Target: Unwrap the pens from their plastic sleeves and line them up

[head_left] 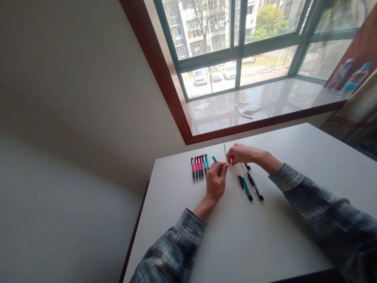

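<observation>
Hands close together over white table (pixel 253 236), pen work.
Left hand (pixel 216 181) gripped teal barrel (pixel 214 159), just right of pen row (pixel 199 167); right hand (pixel 242 153) had curled fingers at thin rod (pixel 225 151), couldn't tell if gripped; loose pen parts (pixel 246 188) lay nearby.

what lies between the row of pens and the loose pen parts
In the head view, the left hand, holding a teal pen part, lies between them.

Apparently a home, with a bay window (pixel 240 50), a curtain (pixel 350 118) and apartment blocks (pixel 193 26) outside
</observation>
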The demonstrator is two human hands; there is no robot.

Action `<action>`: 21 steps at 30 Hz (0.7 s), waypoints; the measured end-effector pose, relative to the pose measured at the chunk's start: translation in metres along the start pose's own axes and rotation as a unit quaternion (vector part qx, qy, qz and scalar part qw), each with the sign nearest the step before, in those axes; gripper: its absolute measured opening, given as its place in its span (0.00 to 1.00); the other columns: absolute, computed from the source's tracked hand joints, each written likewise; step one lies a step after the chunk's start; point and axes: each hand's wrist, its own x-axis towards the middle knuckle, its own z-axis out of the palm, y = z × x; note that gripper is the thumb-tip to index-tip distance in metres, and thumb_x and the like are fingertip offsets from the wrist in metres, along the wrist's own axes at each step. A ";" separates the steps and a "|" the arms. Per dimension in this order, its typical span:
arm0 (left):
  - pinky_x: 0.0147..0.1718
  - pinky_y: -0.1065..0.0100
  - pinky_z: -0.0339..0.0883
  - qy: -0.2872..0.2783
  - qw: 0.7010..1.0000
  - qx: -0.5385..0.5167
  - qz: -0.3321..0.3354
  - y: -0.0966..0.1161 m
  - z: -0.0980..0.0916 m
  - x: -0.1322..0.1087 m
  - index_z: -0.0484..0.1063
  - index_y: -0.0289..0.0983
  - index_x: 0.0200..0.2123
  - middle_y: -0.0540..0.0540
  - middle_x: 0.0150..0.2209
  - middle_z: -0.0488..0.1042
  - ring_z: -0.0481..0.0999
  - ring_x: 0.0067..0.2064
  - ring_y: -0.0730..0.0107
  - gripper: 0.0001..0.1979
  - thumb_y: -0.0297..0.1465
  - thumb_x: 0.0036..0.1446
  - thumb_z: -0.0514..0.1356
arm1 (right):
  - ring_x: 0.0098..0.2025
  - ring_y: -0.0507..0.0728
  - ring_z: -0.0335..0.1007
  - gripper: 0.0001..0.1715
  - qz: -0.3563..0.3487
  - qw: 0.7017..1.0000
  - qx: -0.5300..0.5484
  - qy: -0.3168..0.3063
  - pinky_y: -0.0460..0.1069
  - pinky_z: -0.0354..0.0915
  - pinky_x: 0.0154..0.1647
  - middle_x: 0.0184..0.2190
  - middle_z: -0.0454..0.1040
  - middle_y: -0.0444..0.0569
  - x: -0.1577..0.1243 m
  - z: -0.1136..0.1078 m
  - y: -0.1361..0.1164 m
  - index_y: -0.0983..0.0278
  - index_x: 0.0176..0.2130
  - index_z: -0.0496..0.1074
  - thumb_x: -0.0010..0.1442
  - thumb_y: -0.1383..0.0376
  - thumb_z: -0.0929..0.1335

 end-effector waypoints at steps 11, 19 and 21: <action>0.38 0.68 0.66 -0.057 0.997 -0.026 0.038 0.001 -0.001 -0.003 0.77 0.38 0.38 0.46 0.37 0.77 0.74 0.37 0.67 0.14 0.41 0.70 0.58 | 0.31 0.54 0.74 0.06 -0.013 0.996 0.078 0.044 0.46 0.63 0.32 0.30 0.82 0.48 -0.005 -0.007 -0.008 0.65 0.34 0.82 0.53 0.70 0.73; 0.39 0.67 0.66 -0.107 0.991 -0.025 0.080 0.004 -0.003 -0.007 0.77 0.37 0.36 0.47 0.34 0.75 0.73 0.36 0.68 0.13 0.38 0.69 0.59 | 0.36 0.54 0.74 0.13 -0.091 0.969 0.226 0.047 0.48 0.66 0.38 0.36 0.82 0.50 -0.006 -0.015 -0.010 0.65 0.45 0.82 0.61 0.64 0.71; 0.39 0.67 0.67 -0.115 0.989 -0.031 0.084 0.003 -0.003 -0.007 0.77 0.37 0.36 0.46 0.34 0.75 0.73 0.36 0.68 0.12 0.37 0.69 0.59 | 0.39 0.55 0.75 0.15 -0.112 0.943 0.310 0.042 0.49 0.68 0.40 0.39 0.82 0.51 -0.007 -0.017 -0.010 0.66 0.46 0.81 0.63 0.59 0.72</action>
